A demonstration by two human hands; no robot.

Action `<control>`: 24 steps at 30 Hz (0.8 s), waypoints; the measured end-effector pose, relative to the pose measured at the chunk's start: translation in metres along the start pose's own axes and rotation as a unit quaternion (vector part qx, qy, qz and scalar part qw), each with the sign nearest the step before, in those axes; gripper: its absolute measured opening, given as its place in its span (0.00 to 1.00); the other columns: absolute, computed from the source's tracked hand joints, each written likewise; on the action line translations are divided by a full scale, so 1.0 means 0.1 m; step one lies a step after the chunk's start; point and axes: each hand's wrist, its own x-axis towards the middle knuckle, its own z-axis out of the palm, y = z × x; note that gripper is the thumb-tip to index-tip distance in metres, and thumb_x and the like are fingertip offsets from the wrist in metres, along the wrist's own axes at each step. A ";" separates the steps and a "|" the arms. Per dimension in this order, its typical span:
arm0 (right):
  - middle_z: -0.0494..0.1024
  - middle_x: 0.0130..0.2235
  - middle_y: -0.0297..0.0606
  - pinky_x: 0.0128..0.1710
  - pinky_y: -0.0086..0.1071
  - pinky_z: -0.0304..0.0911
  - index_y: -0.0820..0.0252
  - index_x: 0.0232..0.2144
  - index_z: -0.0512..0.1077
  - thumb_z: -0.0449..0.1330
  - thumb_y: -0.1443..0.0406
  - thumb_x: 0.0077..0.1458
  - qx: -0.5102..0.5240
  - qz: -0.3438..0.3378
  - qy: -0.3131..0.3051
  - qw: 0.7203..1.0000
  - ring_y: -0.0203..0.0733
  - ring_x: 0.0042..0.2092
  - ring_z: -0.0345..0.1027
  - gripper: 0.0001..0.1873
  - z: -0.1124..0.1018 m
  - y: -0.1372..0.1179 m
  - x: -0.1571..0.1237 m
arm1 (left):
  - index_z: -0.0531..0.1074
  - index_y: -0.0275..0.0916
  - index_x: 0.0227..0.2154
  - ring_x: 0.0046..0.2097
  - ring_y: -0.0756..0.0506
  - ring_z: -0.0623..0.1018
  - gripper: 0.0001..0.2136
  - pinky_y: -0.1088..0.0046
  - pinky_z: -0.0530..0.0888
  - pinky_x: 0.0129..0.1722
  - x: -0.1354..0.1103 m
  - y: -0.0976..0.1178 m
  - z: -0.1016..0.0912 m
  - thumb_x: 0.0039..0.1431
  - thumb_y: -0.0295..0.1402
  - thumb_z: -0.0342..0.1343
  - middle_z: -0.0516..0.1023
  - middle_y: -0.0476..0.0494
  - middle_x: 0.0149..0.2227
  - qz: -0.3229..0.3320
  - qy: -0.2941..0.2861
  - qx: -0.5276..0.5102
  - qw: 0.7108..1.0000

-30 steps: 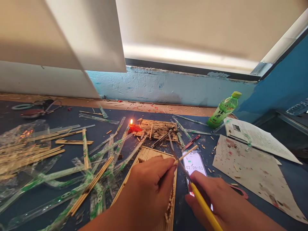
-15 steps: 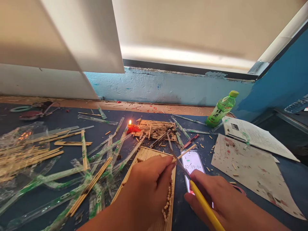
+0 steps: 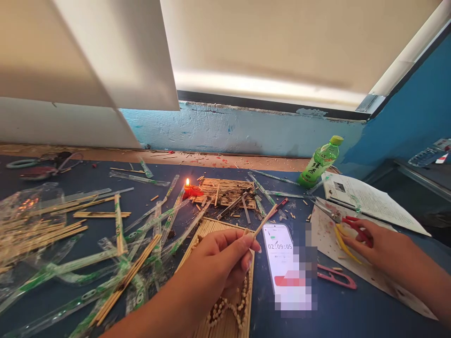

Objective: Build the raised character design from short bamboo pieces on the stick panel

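Observation:
My left hand is closed in a pinch on a thin wooden stick, which slants up to the right. It is held above a panel of glued sticks with a loose string of pale beads on it. My right hand, off to the right, is wrapped round shears with one red and one yellow handle. The metal blades point left over a stained sheet of paper. A phone showing a timer lies between the hands, its lower part blurred out.
A lit red candle burns beside a charred stick panel. Loose sticks and torn plastic wrappers cover the left. A green tea bottle, an open book and a pink cutter are on the right.
The shears have moved away from the stick to the right with my right hand. My left hand keeps the stick, now tilted more steeply. The pink cutter is more exposed.

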 end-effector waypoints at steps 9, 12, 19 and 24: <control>0.80 0.52 0.54 0.51 0.52 0.71 0.59 0.59 0.71 0.58 0.57 0.66 -0.061 -0.171 0.070 0.981 0.61 0.53 0.76 0.22 -0.03 -0.69 -0.03 | 0.73 0.37 0.33 0.18 0.57 0.52 0.12 0.76 0.45 0.17 0.03 -0.04 0.02 0.64 0.42 0.60 0.64 0.58 0.21 -0.004 -0.012 0.041 0.999; 0.70 0.62 0.50 0.58 0.48 0.67 0.55 0.64 0.64 0.60 0.64 0.66 -0.003 -0.330 0.020 0.944 0.54 0.62 0.67 0.26 0.03 -1.20 0.03 | 0.71 0.38 0.30 0.18 0.56 0.51 0.13 0.75 0.45 0.18 0.00 -0.04 0.03 0.64 0.42 0.59 0.60 0.59 0.19 -0.013 -0.045 0.032 0.998; 0.74 0.45 0.43 0.42 0.37 0.69 0.56 0.52 0.73 0.53 0.73 0.68 0.043 -0.453 -0.045 0.889 0.46 0.47 0.70 0.15 0.12 -1.58 0.41 | 0.72 0.37 0.30 0.22 0.53 0.55 0.17 0.75 0.50 0.20 -0.06 -0.02 0.04 0.66 0.46 0.55 0.58 0.57 0.19 0.020 -0.064 0.092 0.994; 0.76 0.36 0.38 0.36 0.33 0.65 0.57 0.47 0.76 0.58 0.72 0.66 0.071 -0.459 -0.010 0.885 0.40 0.37 0.68 0.11 0.20 -1.58 0.50 | 0.67 0.39 0.27 0.21 0.54 0.52 0.16 0.76 0.50 0.21 -0.03 0.00 -0.01 0.66 0.45 0.57 0.57 0.58 0.18 0.035 -0.043 0.044 0.998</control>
